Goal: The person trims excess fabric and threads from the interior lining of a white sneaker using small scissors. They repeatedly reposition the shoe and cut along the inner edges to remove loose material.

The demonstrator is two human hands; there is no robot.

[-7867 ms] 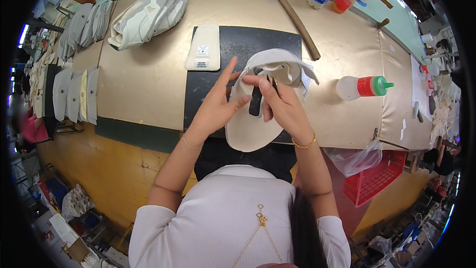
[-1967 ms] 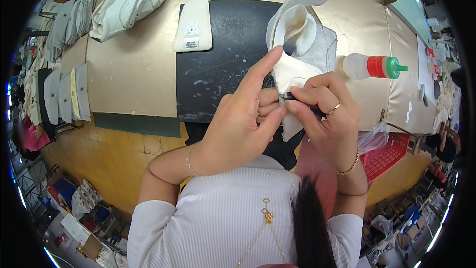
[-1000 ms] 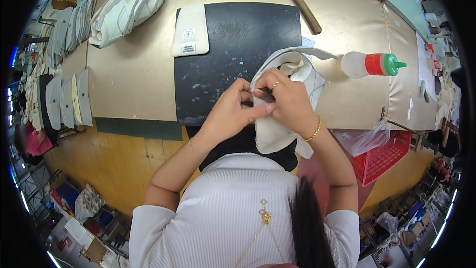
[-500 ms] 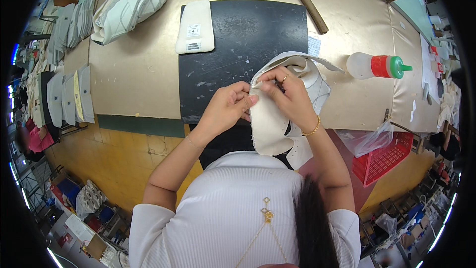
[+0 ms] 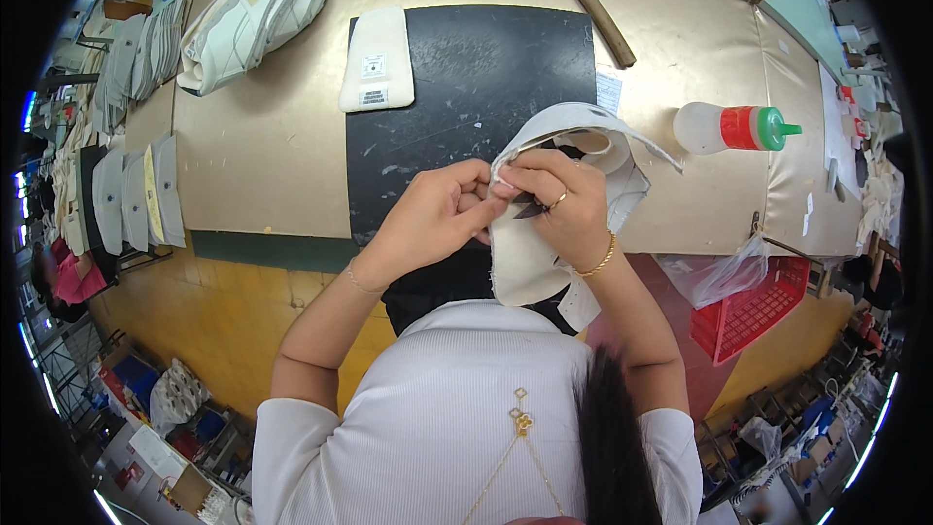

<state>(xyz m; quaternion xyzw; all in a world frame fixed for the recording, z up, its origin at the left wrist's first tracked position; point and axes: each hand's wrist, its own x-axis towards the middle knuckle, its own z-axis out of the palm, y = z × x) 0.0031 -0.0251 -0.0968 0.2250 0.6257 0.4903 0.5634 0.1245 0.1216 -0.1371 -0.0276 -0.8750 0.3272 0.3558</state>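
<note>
A cream-white shoe upper (image 5: 520, 267) hangs over the near edge of the bench, its far part curled into an open loop. My left hand (image 5: 428, 214) is closed at its left edge, with thumb and fingers pinching the seam. My right hand (image 5: 569, 209) pinches the same edge from the other side, so the fingertips of both hands nearly meet. Under my right fingers shows a small dark pointed tool (image 5: 529, 206), perhaps snips; its handle is hidden in the palm. The exact spot being pinched is covered by my fingers.
Beneath lies a black mat (image 5: 486, 58), with a cream insole-shaped piece (image 5: 379, 44) on its left. A wooden-handled tool (image 5: 588, 5) and a green-capped bottle (image 5: 724, 128) lie to the right. Stacked shoe uppers (image 5: 258, 15) stand far left; a red basket (image 5: 753, 306) sits right.
My right hand has turned and lowered slightly, and the dark pointed tool now shows below its fingers. The loop of the upper has opened wider. My left hand still pinches the edge.
</note>
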